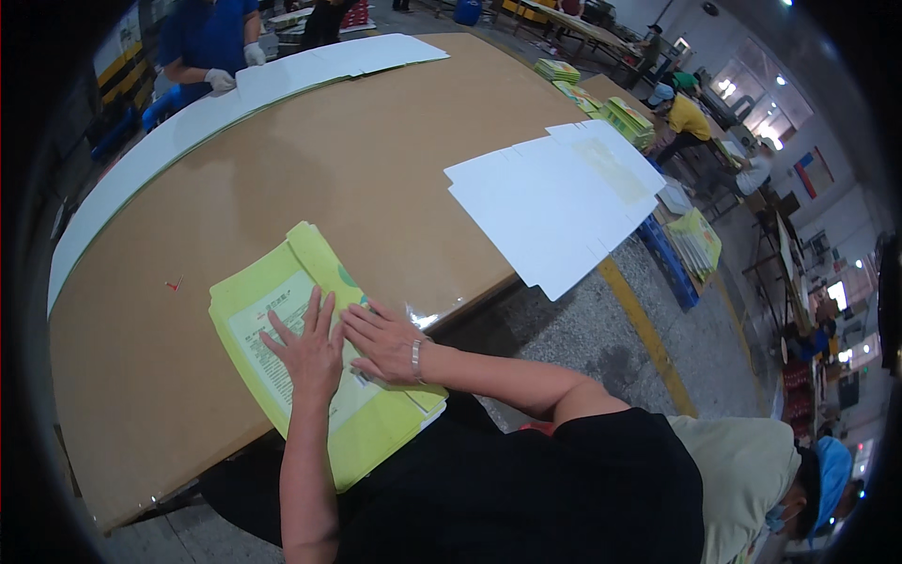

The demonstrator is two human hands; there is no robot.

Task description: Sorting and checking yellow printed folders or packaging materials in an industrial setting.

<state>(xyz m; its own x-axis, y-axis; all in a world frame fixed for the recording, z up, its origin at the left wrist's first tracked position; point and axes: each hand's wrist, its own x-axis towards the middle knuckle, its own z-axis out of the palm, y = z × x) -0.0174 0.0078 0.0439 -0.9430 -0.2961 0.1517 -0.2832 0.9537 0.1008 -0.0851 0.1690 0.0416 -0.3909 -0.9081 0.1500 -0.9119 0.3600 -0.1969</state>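
A yellow-green printed carton [362, 451], folded flat, lies at the near edge of the brown table, with its lower end hanging over the edge toward me. On its pale text panel my left hand [313, 350] rests flat, fingers spread, holding nothing. My right hand [383, 346] lies just beside it on the carton's right side, fingers stretched out and pressing down, with a metal band on the wrist. Along the carton's far end a narrow folded flap [315, 254] stands out. Whether more sheets lie under the carton I cannot tell.
White flat carton blanks [554, 202] overhang the table's right edge. A long row of white blanks [282, 80] follows the far edge, where a gloved person [209, 47] stands. A small red object [174, 284] lies at left. Green stacks [693, 242] sit on a blue pallet [669, 261].
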